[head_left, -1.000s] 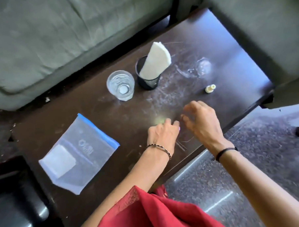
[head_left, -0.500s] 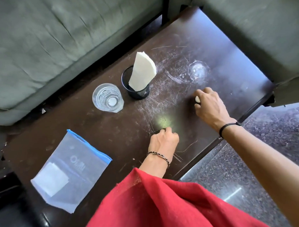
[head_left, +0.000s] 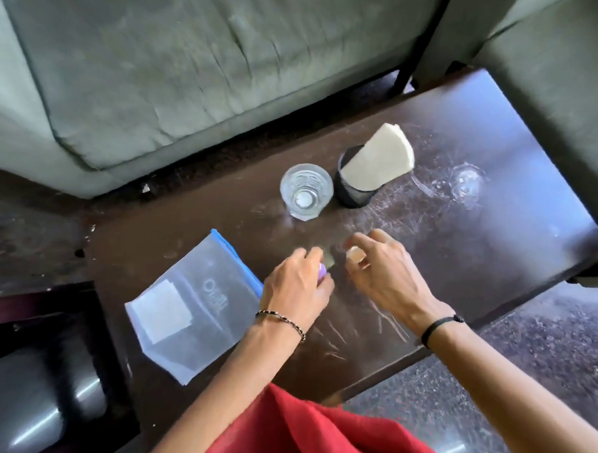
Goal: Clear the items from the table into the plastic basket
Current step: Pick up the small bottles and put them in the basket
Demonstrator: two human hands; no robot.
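Left hand (head_left: pixel 293 291): fingers curled round a purple thing (head_left: pixel 322 271), mostly hidden so no idea what it was
Right hand (head_left: pixel 385 277): pinched a cream thing (head_left: pixel 355 254) in its fingertips, over the table (head_left: pixel 497 245)
Hands: close together near the front edge, not touching
Glass (head_left: pixel 306 191): upright mid-table, right beside the mesh cup (head_left: pixel 352 195)
Napkin (head_left: pixel 378 161): stuck in the cup, leaning right
Bag (head_left: pixel 195 306): flat on the table, just left of the left hand

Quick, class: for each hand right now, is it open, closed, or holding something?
The left hand grips a small purple item.
The right hand pinches a small cream item.
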